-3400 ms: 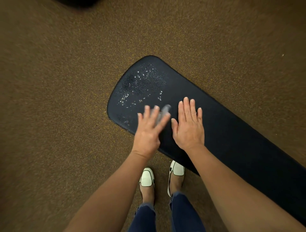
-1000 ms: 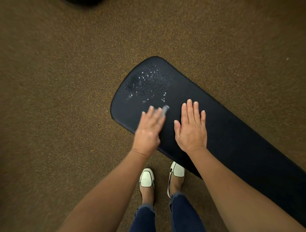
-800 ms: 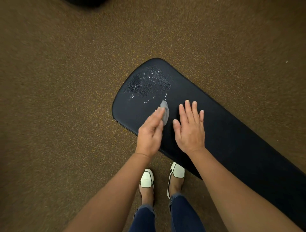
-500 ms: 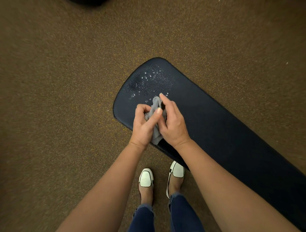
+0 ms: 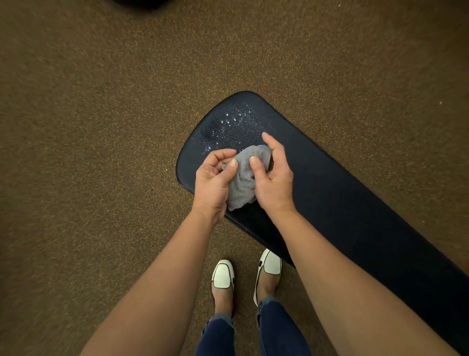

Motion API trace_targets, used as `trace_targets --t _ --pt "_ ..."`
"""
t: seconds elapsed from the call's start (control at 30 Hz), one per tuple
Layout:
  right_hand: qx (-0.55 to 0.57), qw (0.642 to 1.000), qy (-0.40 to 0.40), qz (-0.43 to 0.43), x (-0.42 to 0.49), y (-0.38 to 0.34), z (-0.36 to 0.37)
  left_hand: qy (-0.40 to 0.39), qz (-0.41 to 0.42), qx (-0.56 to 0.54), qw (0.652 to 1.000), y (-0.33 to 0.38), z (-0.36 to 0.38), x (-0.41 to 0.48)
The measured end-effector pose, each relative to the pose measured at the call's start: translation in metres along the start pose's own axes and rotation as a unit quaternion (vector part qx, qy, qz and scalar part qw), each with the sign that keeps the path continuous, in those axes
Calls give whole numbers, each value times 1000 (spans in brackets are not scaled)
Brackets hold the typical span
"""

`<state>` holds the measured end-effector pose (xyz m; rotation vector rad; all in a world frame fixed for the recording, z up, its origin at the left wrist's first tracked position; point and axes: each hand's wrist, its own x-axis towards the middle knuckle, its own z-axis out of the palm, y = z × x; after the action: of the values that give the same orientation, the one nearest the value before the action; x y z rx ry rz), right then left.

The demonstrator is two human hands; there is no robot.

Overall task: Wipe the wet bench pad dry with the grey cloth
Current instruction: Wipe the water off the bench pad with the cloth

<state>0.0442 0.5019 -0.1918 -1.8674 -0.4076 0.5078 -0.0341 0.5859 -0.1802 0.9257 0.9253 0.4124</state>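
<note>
A dark navy bench pad (image 5: 330, 183) runs from the centre toward the lower right. Water droplets (image 5: 228, 124) glisten on its rounded far-left end. The grey cloth (image 5: 245, 178) is bunched up above the pad's near edge, held between both hands. My left hand (image 5: 214, 181) pinches the cloth's left side with thumb and curled fingers. My right hand (image 5: 272, 178) grips its right side, thumb on top and fingers curled behind it. The lower part of the cloth hangs loose between my wrists.
Brown speckled carpet (image 5: 101, 152) surrounds the pad on all sides. My feet in white shoes (image 5: 223, 274) stand just in front of the pad's near edge. A dark object (image 5: 142, 2) sits at the top edge of the view.
My left hand was wiping the pad with the cloth while the right lay flat on the pad. Both hands have since lifted and gathered the cloth between them. The near droplets are gone.
</note>
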Motion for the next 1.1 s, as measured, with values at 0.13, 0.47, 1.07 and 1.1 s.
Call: trace_targets --t 0.13,0.47,1.07,1.1 --pt "-69 993 60 -81 6 -2 -1 28 105 194 975 -9 1 4" --pt "-466 876 98 -83 25 9 3 199 240 497 810 -26 -29 18" --pt "-449 883 44 -134 63 43 4 241 115 634 726 -54 -33 34" --pt "-436 887 27 -149 53 41 14 243 115 634 726 -55 -33 34"
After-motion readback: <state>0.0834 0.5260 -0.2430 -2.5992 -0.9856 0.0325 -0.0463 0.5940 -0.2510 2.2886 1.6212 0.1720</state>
